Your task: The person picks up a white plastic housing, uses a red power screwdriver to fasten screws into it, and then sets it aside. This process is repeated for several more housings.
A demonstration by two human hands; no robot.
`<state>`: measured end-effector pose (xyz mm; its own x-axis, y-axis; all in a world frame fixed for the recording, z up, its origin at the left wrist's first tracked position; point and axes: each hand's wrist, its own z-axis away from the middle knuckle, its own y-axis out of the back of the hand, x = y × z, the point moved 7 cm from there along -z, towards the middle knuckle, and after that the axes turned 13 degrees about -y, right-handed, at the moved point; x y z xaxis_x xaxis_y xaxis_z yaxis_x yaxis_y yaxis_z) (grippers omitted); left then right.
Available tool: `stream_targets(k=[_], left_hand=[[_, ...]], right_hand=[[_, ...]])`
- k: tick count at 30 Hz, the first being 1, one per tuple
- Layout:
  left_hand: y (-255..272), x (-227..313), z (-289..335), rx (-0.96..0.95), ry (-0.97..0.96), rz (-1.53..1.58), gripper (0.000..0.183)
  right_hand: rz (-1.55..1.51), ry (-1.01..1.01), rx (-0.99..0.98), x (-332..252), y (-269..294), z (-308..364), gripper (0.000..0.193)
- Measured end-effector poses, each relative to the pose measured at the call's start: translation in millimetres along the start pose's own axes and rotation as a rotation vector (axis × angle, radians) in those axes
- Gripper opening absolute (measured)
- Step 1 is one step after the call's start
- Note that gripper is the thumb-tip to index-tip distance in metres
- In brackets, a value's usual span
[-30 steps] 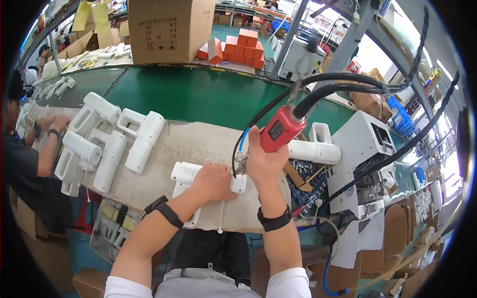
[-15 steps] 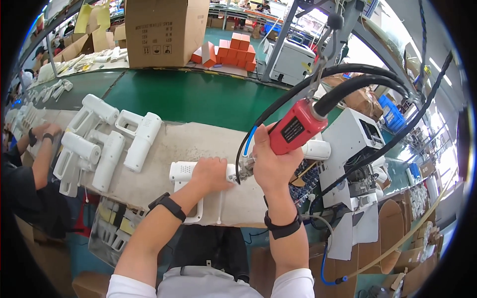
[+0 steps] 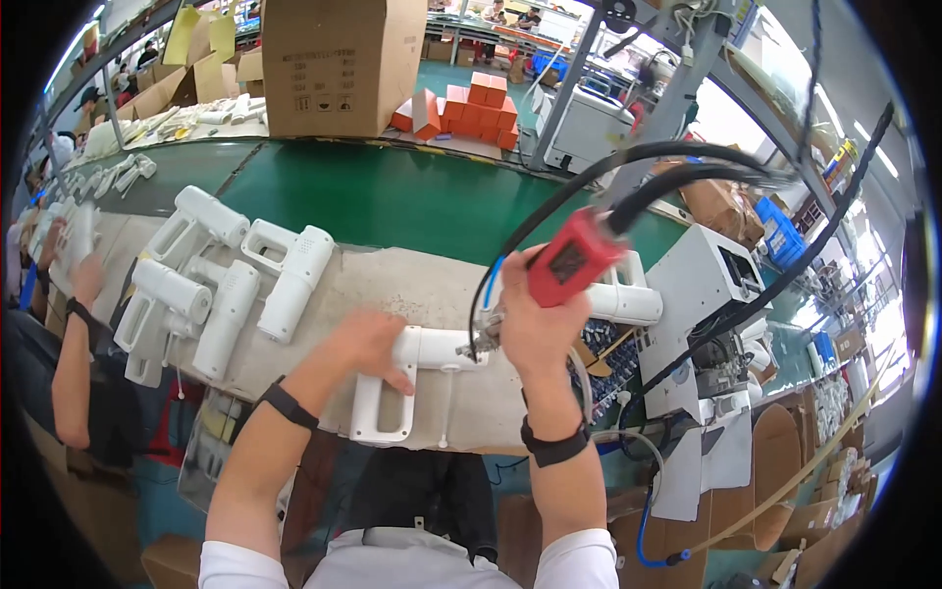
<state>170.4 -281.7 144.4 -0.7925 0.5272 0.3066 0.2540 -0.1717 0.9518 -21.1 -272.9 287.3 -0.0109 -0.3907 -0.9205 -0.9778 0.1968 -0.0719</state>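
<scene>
My right hand (image 3: 542, 336) is wrapped round a red power screwdriver (image 3: 574, 257) that tilts down to the left. Its metal tip (image 3: 481, 339) meets the narrow end of a white gun-shaped appliance housing (image 3: 442, 348), though I cannot tell whether a screw is in place. That housing lies on its side on the worktop, its loop handle toward me. Over the housing's rear end is my left hand (image 3: 365, 344), thumb across the handle; it covers the perforated part. A thin white rod (image 3: 448, 407) extends from the housing toward me.
Several similar white housings (image 3: 231, 304) lie at the left, beside a co-worker's arm (image 3: 74, 353). Black cables (image 3: 677, 157) loop above the tool. Right of the worktop stands a white machine (image 3: 687, 294). Beyond the green belt (image 3: 383, 191) sit a large carton (image 3: 339, 69) and orange boxes (image 3: 481, 113).
My left hand has slid left from the housing's middle to its rear end, baring the narrow end. The screwdriver stays at the tip, its body blurred. The co-worker's hand has lifted.
</scene>
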Motion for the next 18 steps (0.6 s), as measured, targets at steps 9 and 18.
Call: stream_targets(k=[9,18], left_hand=[[-10,18,-3,-0.111,0.121,0.074,0.088],[-16,18,-8,-0.103,0.06,0.019,0.085]], right_hand=[[-0.061,0.096,-0.08,-18,-60,-8,0.018],[-0.065,-0.12,-0.071,43,-76,-13,0.022]])
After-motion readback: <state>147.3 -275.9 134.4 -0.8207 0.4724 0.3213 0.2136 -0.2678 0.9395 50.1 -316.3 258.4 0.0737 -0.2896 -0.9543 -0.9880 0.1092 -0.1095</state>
